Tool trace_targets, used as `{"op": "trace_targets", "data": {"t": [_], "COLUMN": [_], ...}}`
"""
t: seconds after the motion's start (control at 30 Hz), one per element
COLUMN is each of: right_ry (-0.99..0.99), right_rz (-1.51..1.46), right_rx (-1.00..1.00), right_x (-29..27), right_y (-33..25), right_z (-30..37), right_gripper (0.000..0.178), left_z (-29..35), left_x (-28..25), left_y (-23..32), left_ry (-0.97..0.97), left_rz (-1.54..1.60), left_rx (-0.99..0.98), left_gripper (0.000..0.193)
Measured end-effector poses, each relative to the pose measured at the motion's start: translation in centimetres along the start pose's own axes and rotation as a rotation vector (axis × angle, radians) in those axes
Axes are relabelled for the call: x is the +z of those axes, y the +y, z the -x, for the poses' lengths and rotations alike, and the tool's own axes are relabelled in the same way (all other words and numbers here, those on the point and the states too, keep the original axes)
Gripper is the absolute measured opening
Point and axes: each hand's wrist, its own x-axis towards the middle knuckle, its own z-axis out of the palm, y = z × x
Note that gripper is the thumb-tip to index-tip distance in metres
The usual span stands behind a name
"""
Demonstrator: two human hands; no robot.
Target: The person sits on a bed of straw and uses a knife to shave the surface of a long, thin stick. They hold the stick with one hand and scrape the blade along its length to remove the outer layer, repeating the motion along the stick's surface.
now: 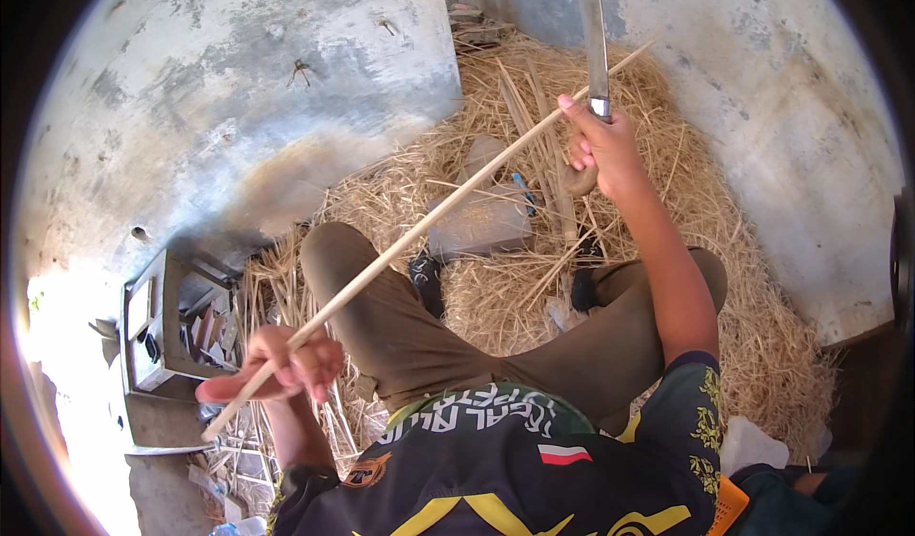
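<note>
While an open-fronted cabinet (172, 331) full of loose scraps stands at the far left, the left hand (297, 363) lies just in from it under the lower end of a long pale stick (434, 218), its thumb pointing out to the left and its fingers loosely bent; whether they truly grip the wood, I cannot tell. The stick looks well advanced: it appears pale, fairly straight and evenly slim along most of its length, so most of the shaping seems done. What is left is harder to judge, since fine roughness is too small to make out, and the knife in hand suggests the work is unfinished. Its long axis runs aslant, from a blunt-looking end near at lower left, up over one bent knee (343, 250) and the space above a greyish block (479, 236), to a narrower end pointing away, forward and to the right. Farther right, the right hand (602, 145) is wrapped round the handle of a knife (595, 36), its thumb tip at the stick and the blade pointing forward. Whether the edge touches the wood is unclear. A thick bed of straw-coloured strips (762, 364) spreads out to the right.
</note>
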Motion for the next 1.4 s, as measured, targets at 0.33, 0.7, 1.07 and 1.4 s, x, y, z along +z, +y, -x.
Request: {"op": "trace_targets", "data": {"t": [0.33,0.7,1.07,1.4], "right_ry": [-0.107,-0.104,0.009,-0.071], "right_rz": [0.112,0.366,0.525,0.464], "right_rx": [0.190,0.103,0.012,0.025], "right_x": [3.2,4.5,3.3,6.2], "right_y": [2.2,1.4,4.2,6.1], "right_z": [1.0,5.5,8.6,12.1], "right_gripper": [0.035,0.029,0.028,0.032], "left_z": [-11.5,-22.4,-30.1,-29.1], "left_x": [1.0,-2.1,1.8,-7.4], "left_y": [7.9,4.9,2.3,-3.6], "left_ry": [0.072,0.284,0.665,0.530], "left_rz": [-0.780,-1.040,-0.729,-0.654], "left_rx": [0.350,0.602,0.709,0.474], "left_gripper": [0.023,0.040,0.024,0.035]}}
